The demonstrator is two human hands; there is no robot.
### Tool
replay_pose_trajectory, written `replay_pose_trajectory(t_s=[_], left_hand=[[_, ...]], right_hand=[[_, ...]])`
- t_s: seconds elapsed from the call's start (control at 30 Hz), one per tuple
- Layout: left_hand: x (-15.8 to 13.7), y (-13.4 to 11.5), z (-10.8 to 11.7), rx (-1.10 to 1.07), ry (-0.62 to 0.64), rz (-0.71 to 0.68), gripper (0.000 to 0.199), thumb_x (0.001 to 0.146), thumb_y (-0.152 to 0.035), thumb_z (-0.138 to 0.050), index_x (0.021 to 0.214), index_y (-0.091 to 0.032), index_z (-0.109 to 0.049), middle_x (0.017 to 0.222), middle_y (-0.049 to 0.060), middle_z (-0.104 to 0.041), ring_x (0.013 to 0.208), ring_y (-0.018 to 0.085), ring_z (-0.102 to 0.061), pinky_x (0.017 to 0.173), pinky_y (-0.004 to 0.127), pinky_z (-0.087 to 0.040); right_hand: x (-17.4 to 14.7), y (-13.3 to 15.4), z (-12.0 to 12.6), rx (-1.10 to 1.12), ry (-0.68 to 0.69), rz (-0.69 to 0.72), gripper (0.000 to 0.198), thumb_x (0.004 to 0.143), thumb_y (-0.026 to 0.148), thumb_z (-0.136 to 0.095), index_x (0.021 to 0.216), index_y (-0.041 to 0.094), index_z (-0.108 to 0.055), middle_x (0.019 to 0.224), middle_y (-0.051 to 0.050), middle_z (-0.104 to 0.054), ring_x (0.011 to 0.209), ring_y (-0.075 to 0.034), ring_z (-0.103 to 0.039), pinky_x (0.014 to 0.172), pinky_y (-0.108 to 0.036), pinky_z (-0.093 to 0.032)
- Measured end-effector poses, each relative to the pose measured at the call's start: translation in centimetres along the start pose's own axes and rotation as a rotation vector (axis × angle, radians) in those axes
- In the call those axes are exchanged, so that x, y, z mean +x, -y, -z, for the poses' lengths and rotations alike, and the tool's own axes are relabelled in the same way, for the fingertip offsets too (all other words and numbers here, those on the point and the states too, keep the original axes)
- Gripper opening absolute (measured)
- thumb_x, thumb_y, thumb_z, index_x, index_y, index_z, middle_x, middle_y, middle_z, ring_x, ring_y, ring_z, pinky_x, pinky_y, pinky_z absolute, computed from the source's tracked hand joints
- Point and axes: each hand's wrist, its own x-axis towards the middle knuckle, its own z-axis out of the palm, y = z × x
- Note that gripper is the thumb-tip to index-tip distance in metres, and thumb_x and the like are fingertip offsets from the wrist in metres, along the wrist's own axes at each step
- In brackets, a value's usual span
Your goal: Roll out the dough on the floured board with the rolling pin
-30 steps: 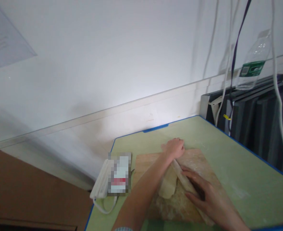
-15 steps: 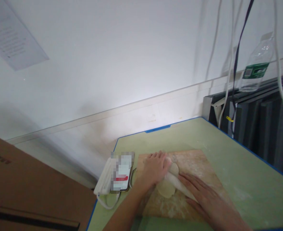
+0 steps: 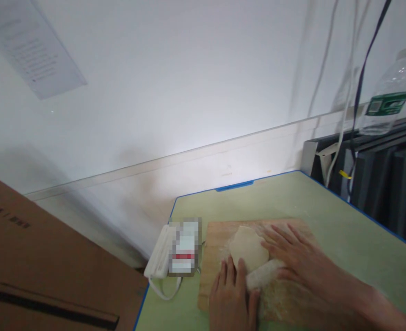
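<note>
A flattened round of dough (image 3: 247, 248) lies on a floured wooden board (image 3: 211, 230). Below it, a pale, flour-dusted rolling pin (image 3: 265, 274) slants up to the right, blurred. My right hand (image 3: 306, 266) has the pin's right end between thumb and fingers, its fingers stretched forward past the dough's right edge. My left hand (image 3: 232, 294) lies with fingers extended at the dough's lower left edge. Its thumb is apart, close to the pin's left end; whether the palm bears on the pin is hidden.
A phone (image 3: 185, 248) with a blurred-out screen lies left of the board, beside a white device with a strap (image 3: 159, 257). A brown carton (image 3: 51, 266) stands at left. Cables, a plastic bottle (image 3: 389, 101) and dark panels (image 3: 389, 179) are at right.
My left hand has drawn back toward me from the board's upper left. My right hand has moved up, tilting the pin the other way. More of the dough shows. The view has shifted slightly left.
</note>
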Motion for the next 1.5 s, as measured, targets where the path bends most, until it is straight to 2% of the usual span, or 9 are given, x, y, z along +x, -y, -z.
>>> replay_pose_trajectory(t_s=[0.13,0.2,0.37,0.7,0.97,1.1,1.3,1.5], left_hand=[[-0.2,-0.2,0.1,-0.052,-0.008,0.035,0.051,0.082,-0.038,-0.044,0.13,-0.022,-0.041,0.136,0.005,-0.038,0.124,0.025,-0.035,0.099,0.036,-0.033],[-0.1,-0.3,0.5,-0.064,0.009,0.043,0.051,0.083,-0.036,-0.044,0.131,-0.02,-0.04,0.137,0.006,-0.037,0.125,0.024,-0.033,0.1,0.036,-0.031],[0.0,-0.3,1.2,-0.085,0.125,0.03,0.052,0.084,-0.033,-0.041,0.133,-0.017,-0.035,0.14,0.007,-0.032,0.128,0.025,-0.028,0.103,0.038,-0.027],[0.7,0.3,2.4,-0.084,0.285,0.016,0.059,0.079,-0.027,-0.042,0.135,-0.015,-0.031,0.138,0.008,-0.035,0.126,0.023,-0.033,0.1,0.035,-0.031],[1.4,0.4,3.2,-0.085,0.343,0.027,0.062,0.076,-0.029,-0.046,0.135,-0.016,-0.031,0.139,0.008,-0.034,0.126,0.023,-0.033,0.1,0.036,-0.032],[1.4,0.1,3.2,-0.079,0.371,0.028,0.064,0.076,-0.029,-0.047,0.136,-0.018,-0.029,0.14,0.009,-0.031,0.127,0.025,-0.03,0.1,0.038,-0.031],[1.2,0.1,2.2,-0.089,0.374,-0.026,0.065,0.079,-0.032,-0.048,0.138,-0.018,-0.023,0.141,0.014,-0.028,0.128,0.03,-0.026,0.101,0.043,-0.028],[1.2,0.0,1.6,-0.08,0.358,-0.051,0.066,0.081,-0.035,-0.048,0.139,-0.021,-0.02,0.14,0.017,-0.028,0.129,0.032,-0.024,0.1,0.047,-0.028]], right_hand=[[3.1,-1.0,0.1,0.087,0.059,0.017,0.049,0.086,0.05,-0.037,0.126,0.022,-0.046,0.131,-0.009,-0.047,0.122,-0.026,-0.037,0.099,-0.05,-0.028],[4.7,-1.3,0.0,0.121,0.103,-0.002,0.049,0.089,0.047,-0.031,0.128,0.02,-0.044,0.133,-0.01,-0.044,0.124,-0.025,-0.034,0.101,-0.048,-0.026],[8.6,-1.9,-0.8,0.213,0.259,-0.042,0.056,0.088,0.053,-0.025,0.126,0.017,-0.047,0.132,-0.014,-0.045,0.122,-0.027,-0.038,0.098,-0.047,-0.029],[13.5,-1.8,-4.2,0.248,0.325,-0.086,0.041,0.088,0.043,-0.037,0.115,0.018,-0.055,0.118,-0.013,-0.057,0.109,-0.023,-0.052,0.089,-0.037,-0.04],[13.0,-1.5,-4.3,0.201,0.323,-0.152,0.044,0.088,0.043,-0.036,0.115,0.015,-0.055,0.122,-0.016,-0.053,0.113,-0.03,-0.047,0.088,-0.048,-0.039],[12.2,-1.6,-4.0,0.201,0.331,-0.16,0.041,0.087,0.043,-0.036,0.114,0.019,-0.055,0.121,-0.013,-0.055,0.111,-0.028,-0.049,0.089,-0.047,-0.038],[11.0,-1.5,-2.9,0.197,0.316,-0.158,0.038,0.087,0.036,-0.036,0.112,0.017,-0.057,0.12,-0.014,-0.055,0.11,-0.028,-0.049,0.09,-0.046,-0.037],[9.9,-1.6,-2.4,0.209,0.317,-0.161,0.038,0.088,0.033,-0.032,0.111,0.018,-0.058,0.118,-0.01,-0.058,0.107,-0.023,-0.052,0.091,-0.04,-0.038]])
